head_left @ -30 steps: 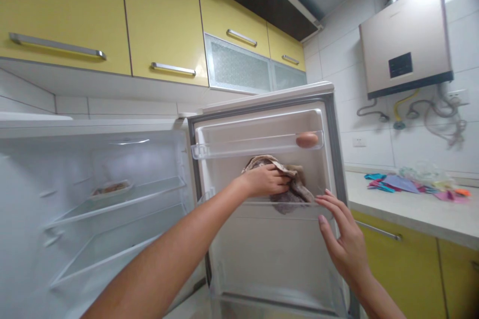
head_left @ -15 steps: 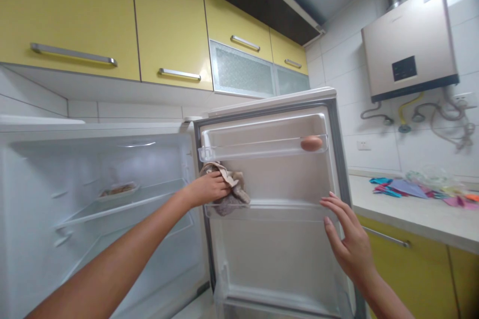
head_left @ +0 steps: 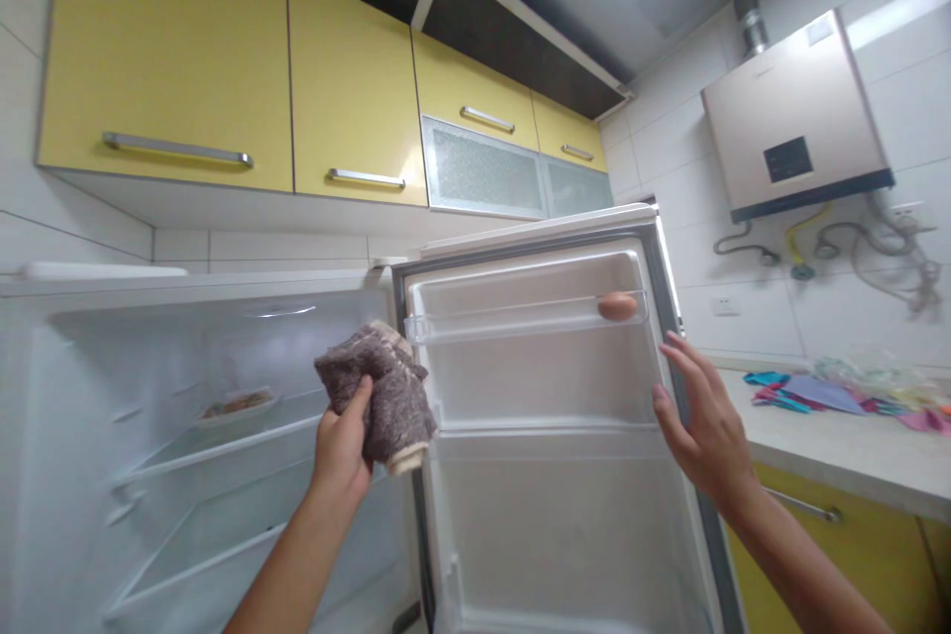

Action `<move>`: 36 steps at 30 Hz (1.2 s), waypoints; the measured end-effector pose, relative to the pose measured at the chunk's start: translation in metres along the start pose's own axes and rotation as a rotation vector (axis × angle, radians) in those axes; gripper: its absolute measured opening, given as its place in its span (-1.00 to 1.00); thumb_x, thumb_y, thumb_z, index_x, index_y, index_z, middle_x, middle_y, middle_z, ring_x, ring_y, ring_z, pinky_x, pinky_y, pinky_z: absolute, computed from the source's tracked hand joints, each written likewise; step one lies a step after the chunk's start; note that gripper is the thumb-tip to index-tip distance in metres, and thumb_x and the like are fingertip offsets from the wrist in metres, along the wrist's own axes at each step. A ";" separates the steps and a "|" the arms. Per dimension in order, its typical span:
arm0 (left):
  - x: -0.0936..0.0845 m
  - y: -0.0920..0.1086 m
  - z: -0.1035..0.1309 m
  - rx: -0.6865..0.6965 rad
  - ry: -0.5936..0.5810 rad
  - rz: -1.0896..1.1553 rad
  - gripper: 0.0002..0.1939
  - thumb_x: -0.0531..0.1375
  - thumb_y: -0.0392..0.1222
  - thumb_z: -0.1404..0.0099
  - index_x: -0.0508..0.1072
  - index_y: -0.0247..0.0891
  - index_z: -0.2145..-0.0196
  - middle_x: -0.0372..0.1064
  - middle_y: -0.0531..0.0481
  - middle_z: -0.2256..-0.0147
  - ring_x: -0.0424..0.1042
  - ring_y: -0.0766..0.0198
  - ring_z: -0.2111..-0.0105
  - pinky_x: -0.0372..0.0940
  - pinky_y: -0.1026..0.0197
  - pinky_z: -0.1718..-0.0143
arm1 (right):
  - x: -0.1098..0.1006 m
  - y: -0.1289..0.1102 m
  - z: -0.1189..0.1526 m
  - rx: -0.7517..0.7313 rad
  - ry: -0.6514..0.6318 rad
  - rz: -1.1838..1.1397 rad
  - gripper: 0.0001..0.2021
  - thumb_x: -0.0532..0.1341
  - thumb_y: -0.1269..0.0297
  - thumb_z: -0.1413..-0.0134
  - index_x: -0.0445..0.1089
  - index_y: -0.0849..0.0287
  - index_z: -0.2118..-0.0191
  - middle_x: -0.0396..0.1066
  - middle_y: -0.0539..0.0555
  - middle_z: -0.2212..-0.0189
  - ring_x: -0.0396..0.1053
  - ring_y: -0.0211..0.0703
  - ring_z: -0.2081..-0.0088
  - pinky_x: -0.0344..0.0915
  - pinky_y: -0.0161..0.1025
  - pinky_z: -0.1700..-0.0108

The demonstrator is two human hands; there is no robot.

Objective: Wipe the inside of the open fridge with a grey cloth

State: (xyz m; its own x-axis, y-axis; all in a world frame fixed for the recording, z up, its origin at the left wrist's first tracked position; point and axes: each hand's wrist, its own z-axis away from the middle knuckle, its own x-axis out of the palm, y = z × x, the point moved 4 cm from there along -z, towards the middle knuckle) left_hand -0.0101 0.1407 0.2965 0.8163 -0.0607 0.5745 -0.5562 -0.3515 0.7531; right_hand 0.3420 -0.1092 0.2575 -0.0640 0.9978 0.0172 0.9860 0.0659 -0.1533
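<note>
My left hand (head_left: 346,451) grips a folded grey-brown cloth (head_left: 386,386) with a beige edge, thumb on top. It is held in front of the hinge side of the open fridge, off the surfaces. At the door's outer edge is my right hand (head_left: 705,426), fingers apart and holding nothing; whether it touches the fridge door (head_left: 535,505) I cannot tell. A brown egg (head_left: 616,306) lies at the right end of the clear upper door shelf (head_left: 512,321). Below it runs a second clear door shelf (head_left: 550,443).
Inside the fridge, a white tray of food (head_left: 238,406) rests on a glass shelf (head_left: 223,441). Yellow cabinets (head_left: 170,50) hang above. On the right, colourful cloths and plastic bags (head_left: 824,391) lie on the counter (head_left: 877,456), under a water heater (head_left: 802,119).
My left hand has drawn the cloth away from the door's middle shelf, leftward and toward me. My right hand is a little higher, near the door edge. The camera view has tilted up slightly.
</note>
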 end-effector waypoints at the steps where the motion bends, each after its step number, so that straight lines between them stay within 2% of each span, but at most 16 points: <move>1: 0.005 0.003 0.008 -0.056 0.039 0.086 -0.76 0.32 -0.20 -0.18 0.53 -0.25 0.16 0.58 -0.04 0.25 0.56 0.20 0.30 0.48 0.03 0.08 | 0.001 -0.001 -0.015 -0.013 0.021 -0.013 -0.51 0.07 0.16 -0.31 0.13 0.05 -0.32 0.13 0.22 -0.34 0.13 0.13 -0.34 0.11 0.19 -0.34; 3: 0.017 0.009 0.022 -0.131 0.094 0.222 -0.81 0.24 -0.20 -0.28 0.52 -0.21 0.14 0.58 0.00 0.25 0.56 0.27 0.28 0.48 0.11 0.06 | 0.007 0.000 -0.040 -0.020 0.028 -0.051 -0.47 0.05 0.14 -0.32 0.09 0.05 -0.35 0.13 0.23 -0.35 0.11 0.12 -0.36 0.11 0.20 -0.35; 5: 0.033 0.014 0.034 -0.180 0.059 0.330 -0.81 0.14 -0.14 -0.37 0.52 -0.19 0.14 0.58 0.02 0.27 0.56 0.28 0.25 0.48 0.14 0.06 | 0.017 0.005 -0.056 0.004 0.010 -0.091 -0.44 0.04 0.09 -0.33 0.04 0.07 -0.38 0.16 0.25 -0.33 0.13 0.13 -0.35 0.14 0.21 -0.33; 8: 0.066 0.012 0.047 -0.263 -0.168 0.402 -0.65 0.03 0.00 -0.42 0.53 -0.25 0.20 0.57 -0.09 0.30 0.57 0.13 0.20 0.50 -0.03 0.05 | 0.030 0.013 -0.063 0.072 -0.002 -0.142 -0.39 0.02 0.03 -0.33 -0.01 0.08 -0.41 0.13 0.26 -0.35 0.17 0.15 -0.33 0.18 0.23 -0.30; 10: 0.090 0.004 0.052 -0.307 -0.265 0.411 -0.61 0.06 0.08 -0.39 0.52 -0.27 0.23 0.56 -0.12 0.30 0.57 0.09 0.18 0.49 -0.07 0.04 | 0.034 0.016 -0.060 0.098 -0.005 -0.183 -0.37 0.02 0.00 -0.33 -0.03 0.07 -0.42 0.08 0.24 -0.38 0.13 0.14 -0.35 0.19 0.23 -0.30; 11: 0.101 -0.001 0.052 -0.308 -0.260 0.416 -0.64 0.10 0.08 -0.37 0.52 -0.26 0.24 0.56 -0.10 0.29 0.56 0.12 0.18 0.48 -0.03 0.03 | 0.035 0.016 -0.059 0.103 -0.012 -0.202 -0.36 0.03 -0.01 -0.33 -0.04 0.06 -0.42 0.06 0.23 -0.39 0.11 0.13 -0.36 0.19 0.23 -0.30; 13: 0.121 -0.010 0.051 -0.275 -0.177 0.429 -0.75 0.19 0.00 -0.34 0.51 -0.22 0.23 0.55 -0.04 0.25 0.55 0.22 0.19 0.46 0.09 0.02 | 0.034 0.014 -0.056 0.115 -0.031 -0.233 -0.35 0.05 -0.03 -0.32 -0.04 0.04 -0.42 0.04 0.22 -0.40 0.11 0.13 -0.36 0.18 0.24 -0.30; 15: 0.139 -0.020 0.052 -0.253 -0.100 0.433 -0.80 0.21 -0.05 -0.33 0.50 -0.20 0.19 0.55 -0.03 0.16 0.55 0.27 0.17 0.46 0.16 0.04 | 0.031 0.012 -0.055 0.149 -0.039 -0.256 -0.35 0.06 -0.06 -0.31 -0.02 0.02 -0.42 0.07 0.21 -0.39 0.18 0.13 -0.32 0.21 0.23 -0.28; 20: 0.174 -0.042 0.069 -0.174 -0.026 0.434 -0.61 0.19 0.12 -0.33 0.42 -0.15 0.01 0.44 -0.09 -0.11 0.49 0.29 -0.02 0.43 0.24 0.03 | 0.017 0.006 -0.065 0.226 -0.008 -0.247 -0.44 0.02 -0.10 -0.31 0.22 0.04 -0.30 0.30 0.19 -0.26 0.34 0.15 -0.21 0.33 0.19 -0.18; 24: 0.196 -0.058 0.096 -0.170 -0.054 0.405 -0.53 0.25 0.14 -0.26 0.42 -0.22 0.01 0.45 -0.19 -0.09 0.49 0.21 -0.05 0.43 0.20 0.02 | 0.004 0.007 -0.075 0.251 -0.019 -0.205 -0.48 -0.02 -0.11 -0.31 0.38 0.03 -0.18 0.46 0.16 -0.12 0.42 0.18 -0.13 0.36 0.19 -0.12; 28: 0.225 -0.071 0.132 -0.248 -0.164 0.432 -0.51 0.22 0.18 -0.28 0.40 -0.19 -0.02 0.44 -0.18 -0.10 0.49 0.21 -0.06 0.42 0.19 -0.01 | 0.000 0.018 -0.078 0.240 -0.066 -0.296 -0.51 0.00 -0.09 -0.31 0.41 0.01 -0.16 0.48 0.11 -0.11 0.41 0.13 -0.14 0.29 0.17 -0.19; 34: 0.276 -0.091 0.198 -0.443 -0.480 0.526 -0.53 0.21 0.21 -0.28 0.46 -0.22 0.07 0.50 -0.21 -0.03 0.54 0.18 0.03 0.44 0.18 0.03 | -0.005 0.030 -0.077 0.281 -0.126 -0.583 -0.50 0.02 -0.08 -0.29 0.45 0.05 -0.13 0.47 0.10 -0.12 0.38 0.10 -0.18 0.26 0.10 -0.24; 36: 0.284 -0.098 0.209 -0.503 -0.508 0.511 -0.53 0.23 0.20 -0.27 0.47 -0.22 0.07 0.48 -0.21 -0.06 0.53 0.17 0.01 0.44 0.19 0.02 | -0.009 0.031 -0.081 0.301 -0.160 -0.649 -0.51 0.03 -0.09 -0.27 0.49 0.04 -0.09 0.48 0.08 -0.11 0.39 0.12 -0.17 0.26 0.10 -0.25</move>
State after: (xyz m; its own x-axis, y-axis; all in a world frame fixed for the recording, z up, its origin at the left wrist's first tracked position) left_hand 0.3092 -0.0369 0.3188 0.3530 -0.5488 0.7578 -0.7775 0.2785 0.5639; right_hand 0.3858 -0.1165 0.3326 -0.6650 0.7448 0.0558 0.6585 0.6199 -0.4266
